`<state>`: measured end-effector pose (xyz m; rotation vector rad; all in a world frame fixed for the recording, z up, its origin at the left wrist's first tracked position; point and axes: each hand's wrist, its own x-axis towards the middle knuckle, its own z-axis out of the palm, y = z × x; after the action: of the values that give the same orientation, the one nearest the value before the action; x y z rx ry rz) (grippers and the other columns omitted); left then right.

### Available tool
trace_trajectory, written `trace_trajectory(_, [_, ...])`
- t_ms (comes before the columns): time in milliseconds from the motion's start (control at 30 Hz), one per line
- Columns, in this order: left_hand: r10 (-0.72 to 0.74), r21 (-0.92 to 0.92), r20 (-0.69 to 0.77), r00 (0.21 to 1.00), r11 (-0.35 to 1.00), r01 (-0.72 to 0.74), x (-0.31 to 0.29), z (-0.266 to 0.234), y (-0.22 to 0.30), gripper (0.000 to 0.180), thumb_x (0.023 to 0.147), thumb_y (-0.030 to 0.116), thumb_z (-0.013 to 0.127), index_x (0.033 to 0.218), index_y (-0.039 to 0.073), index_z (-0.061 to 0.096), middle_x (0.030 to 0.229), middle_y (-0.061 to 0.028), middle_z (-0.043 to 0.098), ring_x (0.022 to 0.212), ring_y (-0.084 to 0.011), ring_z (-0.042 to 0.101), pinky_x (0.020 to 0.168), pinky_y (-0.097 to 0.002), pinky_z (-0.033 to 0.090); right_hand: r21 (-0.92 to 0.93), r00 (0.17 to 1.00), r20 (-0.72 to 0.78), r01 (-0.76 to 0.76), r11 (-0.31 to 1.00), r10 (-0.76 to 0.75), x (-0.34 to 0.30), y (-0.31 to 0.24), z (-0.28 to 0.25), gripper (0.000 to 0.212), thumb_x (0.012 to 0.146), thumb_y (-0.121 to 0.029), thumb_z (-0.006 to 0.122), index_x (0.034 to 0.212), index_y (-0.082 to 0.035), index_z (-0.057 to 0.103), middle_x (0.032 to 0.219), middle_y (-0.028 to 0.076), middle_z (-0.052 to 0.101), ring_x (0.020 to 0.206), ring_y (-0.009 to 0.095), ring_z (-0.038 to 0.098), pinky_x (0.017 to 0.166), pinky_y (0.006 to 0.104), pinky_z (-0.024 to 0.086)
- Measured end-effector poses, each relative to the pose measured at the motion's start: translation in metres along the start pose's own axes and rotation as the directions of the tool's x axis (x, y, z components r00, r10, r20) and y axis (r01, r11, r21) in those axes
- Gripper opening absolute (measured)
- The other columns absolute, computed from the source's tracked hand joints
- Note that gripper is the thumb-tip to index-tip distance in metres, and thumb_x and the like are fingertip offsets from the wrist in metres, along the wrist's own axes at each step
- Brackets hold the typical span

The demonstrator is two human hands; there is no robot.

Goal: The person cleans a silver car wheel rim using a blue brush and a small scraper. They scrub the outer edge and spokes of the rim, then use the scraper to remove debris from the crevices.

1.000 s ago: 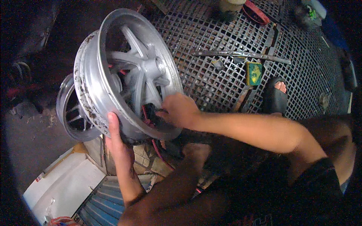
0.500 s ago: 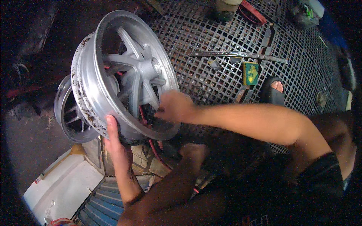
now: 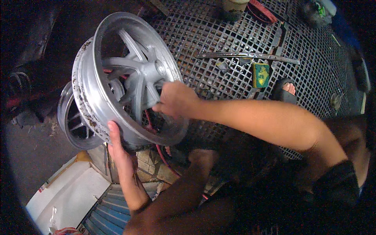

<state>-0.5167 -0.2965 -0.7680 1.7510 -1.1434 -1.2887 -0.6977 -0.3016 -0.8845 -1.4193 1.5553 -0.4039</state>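
Note:
A silver spoked wheel rim (image 3: 140, 76) stands tilted in front of me, its outer band spotted with dark, flaking marks. My left hand (image 3: 122, 156) grips its lower edge, with the thumb up along the outside and the other fingers hidden underneath. Inside the rim's open face, my right hand (image 3: 177, 100) is at a lower spoke, its fingers curled together. Whatever those fingers may hold is hidden and slightly blurred. Behind the rim, to the left, rests a second spoked wheel (image 3: 64, 109), partly covered by the first.
Black floor grating (image 3: 219, 35) carries a green-and-yellow sponge (image 3: 260, 75), a long metal strip (image 3: 250, 57) and a small grey block (image 3: 223, 66). A bucket (image 3: 234, 8) stands beyond. A sandalled foot (image 3: 287, 91) is at right. A white panel (image 3: 70, 196) lies lower left, near a red hose (image 3: 163, 158).
My right hand has shifted up and slightly left along the spoke. The rim has tilted a little to the left, while my left hand keeps its grip on the edge.

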Motion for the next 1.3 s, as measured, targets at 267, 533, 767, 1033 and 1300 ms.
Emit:
trace_trajectory(267, [0.002,0.004,0.055,0.998,1.000,-0.002,-0.004,0.001,0.001,0.069,0.098,0.059,0.056,0.131,-0.002,0.056,0.118,-0.0140,0.064,0.100,-0.0259,0.066,0.090,-0.0396,0.053,0.023,0.977,-0.195,0.097,0.995,-0.090,-0.002,0.012,0.025,0.053,0.084,-0.055,0.072,0.079,-0.003,0.074,0.077,0.019,0.068,0.083,0.039,0.070,0.077,0.0470,0.057])
trace_trajectory(533, [0.037,-0.074,0.096,0.995,0.997,-0.030,0.001,0.002,-0.001,0.070,0.099,0.052,0.060,0.135,-0.008,0.049,0.121,-0.0217,0.062,0.090,-0.0332,0.071,0.083,-0.0479,0.060,0.033,0.966,-0.254,0.056,0.998,-0.046,-0.007,0.025,0.051,0.056,0.084,-0.058,0.071,0.086,-0.002,0.073,0.087,0.018,0.071,0.085,0.039,0.070,0.083,0.0493,0.057])
trace_trajectory(767, [0.042,-0.030,0.116,0.992,0.999,-0.039,-0.004,0.003,0.003,0.073,0.099,0.053,0.059,0.139,-0.006,0.044,0.121,-0.0225,0.062,0.092,-0.0347,0.071,0.084,-0.0473,0.059,-0.019,0.991,-0.134,0.004,1.000,-0.007,-0.024,0.017,0.045,0.064,0.083,-0.063,0.071,0.095,0.000,0.073,0.095,0.021,0.071,0.090,0.037,0.070,0.077,0.0480,0.057])
trace_trajectory(1033, [-0.010,0.017,0.169,0.986,1.000,0.007,-0.003,-0.001,0.005,0.071,0.099,0.058,0.056,0.135,-0.004,0.054,0.126,-0.0137,0.062,0.112,-0.0258,0.062,0.098,-0.0397,0.050,0.080,0.982,-0.187,0.053,0.995,-0.037,-0.018,0.031,0.045,0.061,0.085,-0.061,0.070,0.063,-0.004,0.071,0.056,0.012,0.064,0.066,0.032,0.071,0.068,0.0427,0.058])
trace_trajectory(1300, [0.015,-0.044,0.111,0.994,0.999,-0.011,-0.001,0.001,-0.002,0.072,0.099,0.055,0.059,0.138,-0.005,0.048,0.128,-0.0190,0.060,0.105,-0.0318,0.066,0.093,-0.0470,0.055,-0.043,0.998,-0.064,-0.006,0.999,0.003,-0.020,0.012,0.019,0.063,0.085,-0.060,0.071,0.080,0.003,0.072,0.085,0.019,0.073,0.089,0.036,0.073,0.077,0.0434,0.060])
